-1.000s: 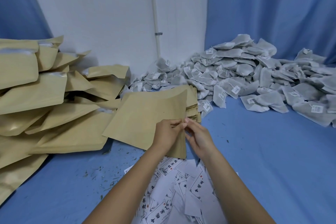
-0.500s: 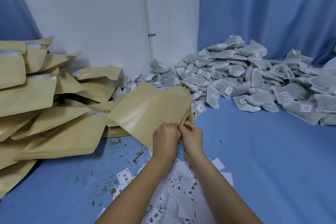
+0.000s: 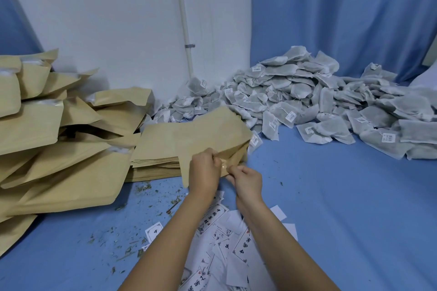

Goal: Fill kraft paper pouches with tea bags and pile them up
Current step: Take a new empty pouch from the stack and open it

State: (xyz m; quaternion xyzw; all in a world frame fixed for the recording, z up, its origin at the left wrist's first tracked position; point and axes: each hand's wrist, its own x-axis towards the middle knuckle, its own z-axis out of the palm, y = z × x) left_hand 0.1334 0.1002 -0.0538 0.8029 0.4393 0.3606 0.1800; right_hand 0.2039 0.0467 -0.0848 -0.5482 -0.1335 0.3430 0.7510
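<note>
A single kraft pouch (image 3: 196, 134) is held at the centre of the head view, raised just above a flat stack of empty pouches (image 3: 153, 168). Its near edge is pinched by the left hand (image 3: 204, 173) with curled fingers and thumb. The same edge is pinched beside it by the right hand (image 3: 247, 181), and the mouth of the pouch is seen parted slightly between the two hands. A loose pile of filled pouches (image 3: 59, 149) is shown at left, touching the flat stack. A heap of tea bags (image 3: 319, 106) is spread at right, against the blue curtain (image 3: 343, 7). Printed paper labels (image 3: 224, 243) are scattered under the forearms on the blue cloth (image 3: 343, 208), with tea crumbs (image 3: 132, 241) strewn to their left.
</note>
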